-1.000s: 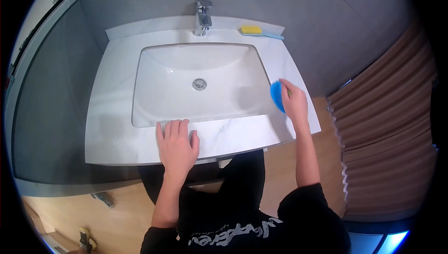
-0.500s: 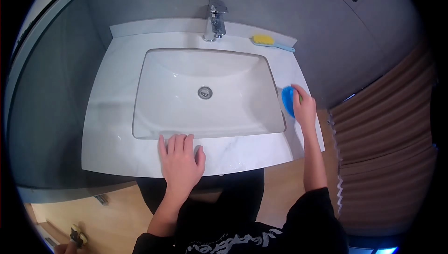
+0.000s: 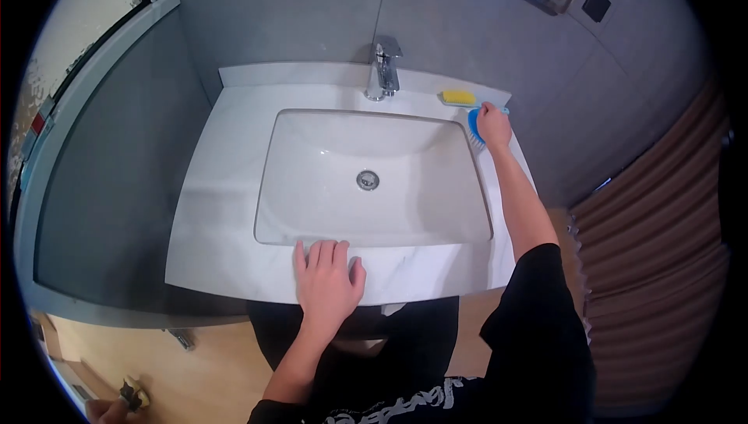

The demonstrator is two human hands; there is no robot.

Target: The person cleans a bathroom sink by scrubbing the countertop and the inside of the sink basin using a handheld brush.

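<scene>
My right hand point(image 3: 494, 125) grips a blue scrub brush point(image 3: 474, 123) with pale bristles, over the counter at the sink's back right corner. Just behind it lies a brush with a yellow head point(image 3: 458, 97) and a light blue handle, partly hidden by my hand. Flat on the front edge of the white counter rests my left hand point(image 3: 329, 282), its fingers apart and empty, the fingertips at the rim of the sink point(image 3: 351, 225).
A chrome faucet point(image 3: 383, 69) stands behind the basin, above the drain point(image 3: 368, 180). On the left is a grey-framed glass panel point(image 3: 117, 159); a brown pleated curtain point(image 3: 662, 268) hangs right. Another person's hand point(image 3: 107, 411) shows at the lower left.
My right hand has carried the blue brush back along the counter's right side, close to the yellow-headed brush. My left hand stays on the front edge; the camera view has shifted.
</scene>
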